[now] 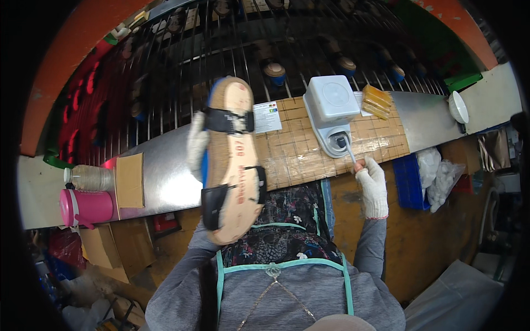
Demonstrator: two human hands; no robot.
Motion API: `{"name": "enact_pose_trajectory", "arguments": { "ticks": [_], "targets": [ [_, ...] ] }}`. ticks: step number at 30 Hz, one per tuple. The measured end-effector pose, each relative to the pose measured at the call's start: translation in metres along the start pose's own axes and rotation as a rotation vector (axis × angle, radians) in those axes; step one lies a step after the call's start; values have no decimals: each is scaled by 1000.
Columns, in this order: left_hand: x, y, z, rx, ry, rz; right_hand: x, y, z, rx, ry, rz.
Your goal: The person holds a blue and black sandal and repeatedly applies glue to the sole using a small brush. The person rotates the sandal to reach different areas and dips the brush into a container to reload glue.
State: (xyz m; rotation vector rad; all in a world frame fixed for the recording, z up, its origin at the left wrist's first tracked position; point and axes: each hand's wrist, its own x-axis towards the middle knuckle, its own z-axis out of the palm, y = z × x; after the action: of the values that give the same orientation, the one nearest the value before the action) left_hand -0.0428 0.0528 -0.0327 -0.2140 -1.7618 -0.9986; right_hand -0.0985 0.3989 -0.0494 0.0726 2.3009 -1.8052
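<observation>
My left hand (pixel 196 144), in a white glove, grips a shoe last from its left side; its fingers are partly hidden. The last, blue at its edge, carries a sandal upper (pixel 234 160): a tan insole board lies bottom up with black straps folded over its edges. My right hand (pixel 373 185), in a white glove with bare fingertips, pinches the thin handle of a brush (pixel 349 149). The brush's dark head sits in the round cup of a white plastic glue pot (pixel 331 99). That pot stands on a tape-covered cardboard sheet (pixel 287 154).
Beyond the metal bench (pixel 165 176) runs a rack of metal rods (pixel 187 66) bearing several lasts. Right of the pot lie yellowish blocks (pixel 377 102) and a white bowl (pixel 458 107). A pink jug (pixel 85 208) and clear jar (pixel 91 178) stand left. A blue crate (pixel 407 182) is lower right.
</observation>
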Motion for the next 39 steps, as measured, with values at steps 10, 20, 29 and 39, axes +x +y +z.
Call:
{"name": "enact_pose_trajectory", "arguments": {
  "ticks": [10,20,29,39],
  "targets": [
    [9,-12,29,51,44,152,-8,-110,68,-416,338,-998],
    [4,-4,-6,248,-81,174,-13,-105,133,-119,5,-583],
    [7,-1,-15,260,-106,221,14,-120,133,-407,264,-820],
    [13,-7,-22,289,-171,283,11,-129,119,-541,169,-976]
  ]
}}
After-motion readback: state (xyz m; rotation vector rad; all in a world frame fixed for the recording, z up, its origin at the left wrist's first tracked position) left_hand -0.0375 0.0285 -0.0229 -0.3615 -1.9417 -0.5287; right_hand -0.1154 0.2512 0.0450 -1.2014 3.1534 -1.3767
